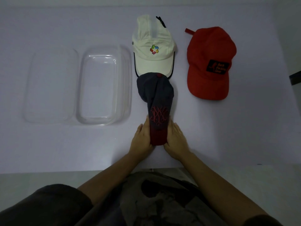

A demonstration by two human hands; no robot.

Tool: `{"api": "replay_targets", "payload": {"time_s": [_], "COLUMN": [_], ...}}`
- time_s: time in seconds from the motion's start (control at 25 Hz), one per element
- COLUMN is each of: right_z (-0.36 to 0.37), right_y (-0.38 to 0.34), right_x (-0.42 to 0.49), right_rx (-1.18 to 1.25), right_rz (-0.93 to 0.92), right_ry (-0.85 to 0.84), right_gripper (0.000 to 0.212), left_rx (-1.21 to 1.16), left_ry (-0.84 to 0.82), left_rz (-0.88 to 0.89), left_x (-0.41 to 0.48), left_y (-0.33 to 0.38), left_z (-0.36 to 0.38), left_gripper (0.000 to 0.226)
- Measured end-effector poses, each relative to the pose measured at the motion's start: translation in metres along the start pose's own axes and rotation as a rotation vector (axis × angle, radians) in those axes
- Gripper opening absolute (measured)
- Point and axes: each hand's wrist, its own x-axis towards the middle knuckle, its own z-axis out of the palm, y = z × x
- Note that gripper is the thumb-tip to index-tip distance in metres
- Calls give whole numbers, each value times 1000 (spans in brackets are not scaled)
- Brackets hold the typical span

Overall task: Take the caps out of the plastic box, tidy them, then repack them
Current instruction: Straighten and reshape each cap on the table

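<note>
dark grey cap sits right in the middle of the white surface, lying lengthways, crown pointing far, dark red brim pointing near. both hands are on it. the left hand cups the brim's left side and the right hand cups the right side, and the brim is squeezed into a narrow curve between them. the fingers run along the cap's flanks with the thumbs tucked at the brim's near end, so each hand is gripping the cap. red stitching shows on the front panel just beyond the hands. the crown slumps to the left, and its dark red top button lies on the near edge of the white cap.

that white cap rests flat just beyond, with a many-coloured logo on the front, dark piping round its brim and a black strap end at its far side. over to the right, well apart, lies the red cap, which has a black patch on its front and its brim pointing near.

on the left stands the clear plastic box, open, with nothing inside. its clear lid lies flat just beside it, further left. all three caps are out on the surface.
</note>
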Motion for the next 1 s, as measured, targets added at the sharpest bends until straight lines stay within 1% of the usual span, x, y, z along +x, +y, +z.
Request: {"api": "replay_targets", "payload": {"time_s": [0.08,0.16,0.24,0.28,0.36,0.4,0.44,0.48,0.52,0.56,0.6,0.68,0.72,0.8,0.84,0.88,0.92,0.96,1.0], "right_z": [-1,-2,-3,-5,-6,-6,-8,-10,-13,-15,-17,-21,-20,-12,-6,-1,0,-2,-6], "right_y": [-5,-11,-17,-20,-25,-27,-31,-34,-38,-40,-42,-47,-47,-45,-39,-34,-29,-27,-28], "right_x": [0,-1,0,1,5,6,7,8,10,11,11,11,10,10,12,17,19,20,19], "right_rx": [131,236,257,253,245,238,236,248,273,317,364,448,478,432,392,331,202,114,77], "right_rz": [99,151,186,198,246,278,304,314,303,287,274,279,298,322,355,397,386,378,356], "right_ry": [67,142,161,169,184,181,179,180,190,195,188,159,149,114,48,-8,-37,-27,9], "right_gripper": [75,74,74,74,72,70,68,67,64,61,57,52,50,48,47,47,45,45,45], "left_rx": [-104,-67,-1,1,-151,-213,-273,-230,-182,-159,-194,-289,-301,-363,-382,-364,-342,-303,-305], "left_ry": [77,137,146,162,142,131,154,201,225,213,193,166,154,129,110,105,100,110,123], "left_rz": [-66,-71,-36,-41,-169,-228,-279,-288,-304,-300,-291,-279,-264,-275,-299,-288,-272,-250,-233], "left_x": [-1,0,0,1,4,5,7,9,10,9,11,11,11,13,14,13,10,8,5], "left_y": [5,6,5,9,27,30,35,36,34,36,40,41,41,40,37,33,31,29,27], "left_z": [1,1,3,1,-4,-6,-6,-6,-5,-8,-10,-8,-8,-7,-7,-7,-8,-9,-12], "left_gripper": [68,75,81,79,69,67,69,67,60,51,47,52,53,50,49,50,54,59,63]}}
